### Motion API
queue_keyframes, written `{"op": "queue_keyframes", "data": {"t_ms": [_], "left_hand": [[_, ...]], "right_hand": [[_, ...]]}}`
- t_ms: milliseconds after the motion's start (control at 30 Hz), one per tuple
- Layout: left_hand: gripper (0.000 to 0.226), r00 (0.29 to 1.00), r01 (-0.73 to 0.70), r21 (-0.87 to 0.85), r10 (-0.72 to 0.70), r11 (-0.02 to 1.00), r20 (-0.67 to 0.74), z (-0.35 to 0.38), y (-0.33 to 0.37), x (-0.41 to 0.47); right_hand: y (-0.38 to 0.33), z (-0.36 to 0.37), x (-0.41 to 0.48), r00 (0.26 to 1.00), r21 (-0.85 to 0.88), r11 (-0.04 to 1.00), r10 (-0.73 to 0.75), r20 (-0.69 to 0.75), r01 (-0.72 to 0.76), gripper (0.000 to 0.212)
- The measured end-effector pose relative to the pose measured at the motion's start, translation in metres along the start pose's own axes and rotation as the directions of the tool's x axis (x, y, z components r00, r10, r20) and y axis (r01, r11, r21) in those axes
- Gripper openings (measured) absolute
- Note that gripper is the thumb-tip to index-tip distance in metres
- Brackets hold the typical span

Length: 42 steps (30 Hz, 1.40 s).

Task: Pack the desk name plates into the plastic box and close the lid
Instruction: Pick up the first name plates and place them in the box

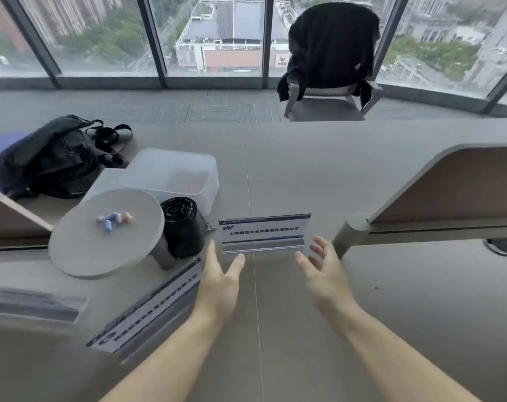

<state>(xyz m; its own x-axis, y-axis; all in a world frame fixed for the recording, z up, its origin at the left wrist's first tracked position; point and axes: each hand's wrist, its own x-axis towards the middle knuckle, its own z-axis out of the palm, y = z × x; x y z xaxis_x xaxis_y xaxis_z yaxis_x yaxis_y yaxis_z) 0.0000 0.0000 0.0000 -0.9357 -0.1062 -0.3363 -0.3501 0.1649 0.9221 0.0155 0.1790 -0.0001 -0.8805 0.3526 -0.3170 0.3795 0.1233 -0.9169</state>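
Observation:
An upright clear name plate [264,232] with blue print stands on the grey desk, just beyond both hands. My left hand [220,281] is open below its left corner, fingers straight, holding nothing. My right hand [323,271] is open below its right corner, fingers spread, also holding nothing. A second name plate [148,307] lies tilted to the left of my left forearm. A third plate [33,304] lies flat at the far left. The translucent plastic box [174,175] sits behind, to the left of the upright plate; its lid cannot be made out.
A round grey stand [101,242] carrying small coloured pieces [114,219] sits left of the upright plate, with a black bag roll [182,227] beside it. A black backpack [58,158] lies at the back left. Desk dividers [449,192] rise on both sides. A chair [330,62] stands beyond the desk.

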Motion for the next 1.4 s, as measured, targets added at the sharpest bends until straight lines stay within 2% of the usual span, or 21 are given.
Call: {"op": "queue_keyframes", "data": {"t_ms": [133,200,300,400,533,633,700,933,1000,1033,1067,1133,1167,1200,1300,1333,1400], "left_hand": [[0.077,0.997,-0.068,-0.005,0.068,0.998,0.029,0.022,-0.010,0.041],[0.073,0.996,-0.082,0.032,0.083,0.996,-0.030,0.029,-0.019,0.056],[0.061,0.986,-0.105,0.026,0.108,0.994,-0.127,0.027,-0.033,0.081],[0.037,0.974,-0.126,0.078,0.138,0.989,-0.181,0.031,-0.040,0.096],[0.023,0.932,-0.145,0.157,0.188,0.977,-0.309,0.036,-0.029,0.084],[0.019,0.932,-0.180,0.107,0.204,0.978,-0.299,0.035,-0.004,0.059],[0.020,0.927,-0.202,0.152,0.239,0.967,-0.288,0.028,0.019,0.038],[0.018,0.916,-0.354,0.222,0.384,0.909,-0.112,-0.041,0.118,-0.062],[0.015,0.886,-0.443,0.313,0.463,0.840,0.013,-0.078,0.151,-0.093],[0.022,0.850,-0.513,0.396,0.516,0.761,0.109,-0.097,0.170,-0.108],[0.037,0.793,-0.591,0.511,0.564,0.624,0.229,-0.115,0.190,-0.122],[0.067,0.667,-0.686,0.690,0.580,0.232,0.468,-0.143,0.227,-0.145],[0.070,0.619,-0.715,0.692,0.550,0.099,0.560,-0.151,0.243,-0.160],[0.064,0.581,-0.747,0.664,0.519,0.034,0.627,-0.156,0.257,-0.176],[0.020,0.477,-0.805,0.589,0.515,-0.068,0.712,-0.172,0.285,-0.220],[0.015,0.459,-0.816,0.575,0.535,-0.062,0.709,-0.181,0.292,-0.232],[0.013,0.493,-0.836,0.543,0.540,0.077,0.683,-0.207,0.298,-0.245]], "right_hand": [[0.018,0.014,0.058,0.997,-0.061,0.996,-0.064,-0.041,0.062,0.073],[0.027,0.022,0.077,0.996,-0.054,0.996,-0.077,-0.051,0.074,0.070],[0.037,0.030,0.093,0.990,-0.032,0.992,-0.125,-0.068,0.123,0.049],[0.043,0.031,0.099,0.970,-0.066,0.984,-0.175,-0.169,0.166,0.022],[0.043,0.015,0.086,0.931,-0.111,0.969,-0.241,-0.274,0.219,0.020],[0.026,-0.004,0.062,0.918,-0.126,0.965,-0.258,-0.300,0.230,0.015],[0.008,-0.017,0.039,0.914,-0.118,0.967,-0.254,-0.316,0.228,0.016],[-0.088,-0.059,-0.069,0.911,-0.087,0.955,-0.297,-0.286,0.284,0.021],[-0.119,-0.068,-0.112,0.910,-0.089,0.947,-0.321,-0.263,0.308,0.022],[-0.134,-0.072,-0.134,0.904,-0.097,0.938,-0.348,-0.249,0.334,0.020],[-0.149,-0.074,-0.157,0.892,-0.123,0.924,-0.381,-0.244,0.361,0.019],[-0.177,-0.073,-0.202,0.853,-0.208,0.888,-0.455,-0.256,0.411,0.018],[-0.189,-0.071,-0.224,0.830,-0.248,0.867,-0.491,-0.266,0.433,0.017],[-0.201,-0.068,-0.246,0.808,-0.283,0.847,-0.521,-0.275,0.450,0.014],[-0.234,-0.056,-0.302,0.760,-0.347,0.800,-0.586,-0.281,0.489,0.012],[-0.244,-0.053,-0.320,0.741,-0.363,0.788,-0.604,-0.293,0.498,0.015],[-0.256,-0.046,-0.345,0.710,-0.382,0.785,-0.611,-0.351,0.487,0.039]]}}
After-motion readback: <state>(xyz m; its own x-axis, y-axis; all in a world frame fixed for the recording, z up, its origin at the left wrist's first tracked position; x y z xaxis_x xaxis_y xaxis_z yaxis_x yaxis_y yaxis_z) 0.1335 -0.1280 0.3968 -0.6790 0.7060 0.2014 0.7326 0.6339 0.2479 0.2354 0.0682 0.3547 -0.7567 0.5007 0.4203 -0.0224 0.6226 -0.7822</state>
